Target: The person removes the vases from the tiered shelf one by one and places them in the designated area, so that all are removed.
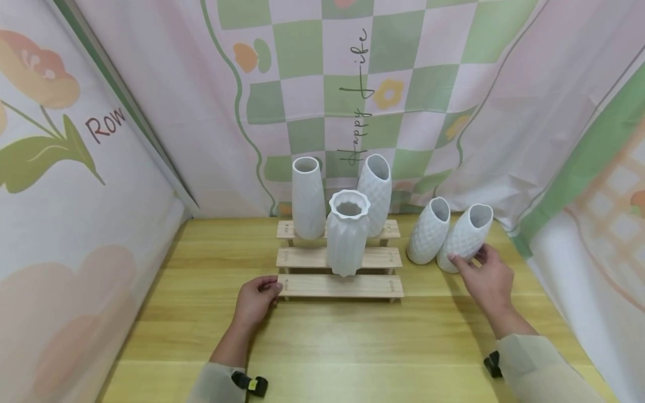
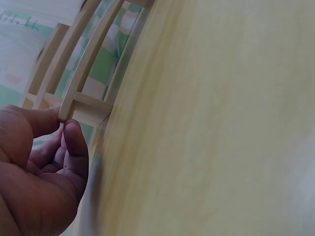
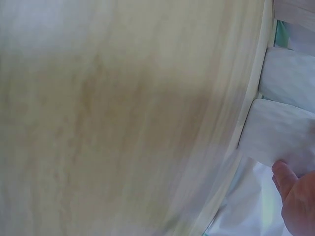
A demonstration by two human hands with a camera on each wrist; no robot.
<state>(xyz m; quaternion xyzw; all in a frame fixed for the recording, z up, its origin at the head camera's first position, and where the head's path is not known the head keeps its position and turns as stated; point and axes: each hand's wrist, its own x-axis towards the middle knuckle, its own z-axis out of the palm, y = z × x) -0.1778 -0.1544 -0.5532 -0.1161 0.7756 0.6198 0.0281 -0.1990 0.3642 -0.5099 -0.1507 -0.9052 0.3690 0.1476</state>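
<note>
Three steps of pale wood form a low stand point(image 1: 337, 286) on a wood-grain bench point(image 1: 322, 347), seen from above. At the stand's left end, the left hand point(image 1: 255, 299) pinches the tip of the lowest, nearest step between thumb and a bent finger; the left wrist view shows this grasp up close. The lowest step itself carries nothing.

On the back step, at the left, stands a tall white vase point(image 1: 308, 204) with a round mouth. Towards the right of the same step is a dimpled white vase point(image 1: 381, 204) with a slanted opening. In front of and between these two, a ribbed white vase point(image 1: 347, 243) with a scalloped rim stands upright on the middle step.

To the right of the stand, directly on the bench, are two more textured white vases, just beside each other. The inner vase point(image 1: 425, 240) is untouched. The right hand point(image 1: 490, 281) grasps the outer vase point(image 1: 466, 236) low down, thumb on the near side and fingers round the right.

Behind everything hangs a curtain point(image 1: 297, 50) with green and white checks and the words "Happy Life" running vertically.
</note>
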